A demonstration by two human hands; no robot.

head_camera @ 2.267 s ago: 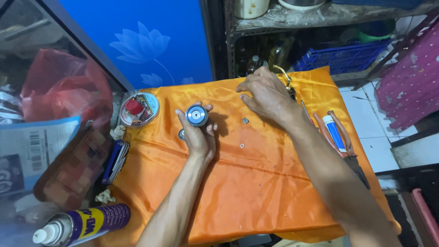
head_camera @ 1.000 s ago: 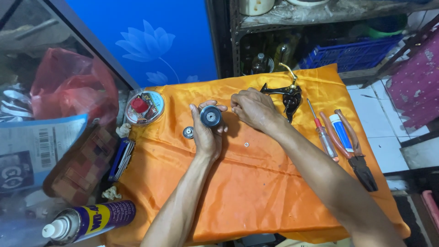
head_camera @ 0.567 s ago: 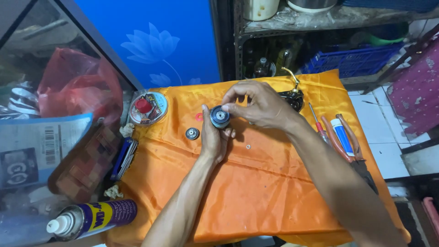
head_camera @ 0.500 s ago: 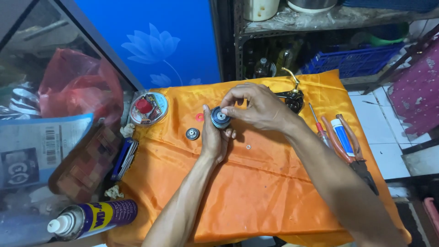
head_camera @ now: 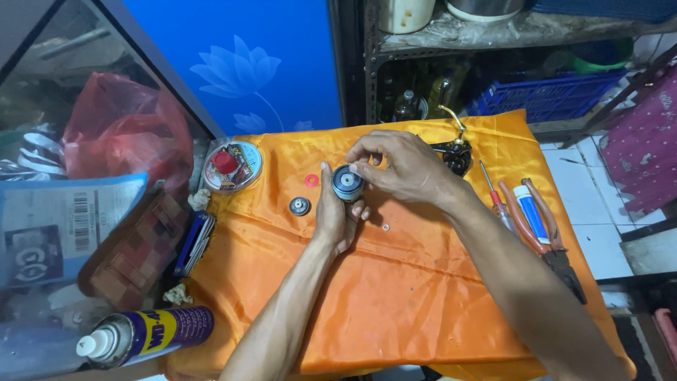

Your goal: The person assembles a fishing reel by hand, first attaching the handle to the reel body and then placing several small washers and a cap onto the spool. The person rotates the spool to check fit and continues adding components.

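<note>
At the far left, a spray can (head_camera: 144,333) lies on its side by the edge of the orange cloth (head_camera: 395,296), with a red plastic bag (head_camera: 123,130) above it. On the cloth's upper left corner sits a round tin (head_camera: 233,166) holding small parts, then a dark metal disc (head_camera: 300,206) and a small red washer (head_camera: 312,180). The left hand (head_camera: 337,212) stands the spool (head_camera: 348,183) up over the cloth's middle, its fingers curled around the spool from below. The right hand (head_camera: 402,166) comes over from the other side, thumb and fingertips pinched together at the spool's top rim. A black reel body (head_camera: 455,152) lies just behind that hand. Further right rest a screwdriver (head_camera: 497,201), a small tube (head_camera: 530,215) and pliers (head_camera: 557,247).
</note>
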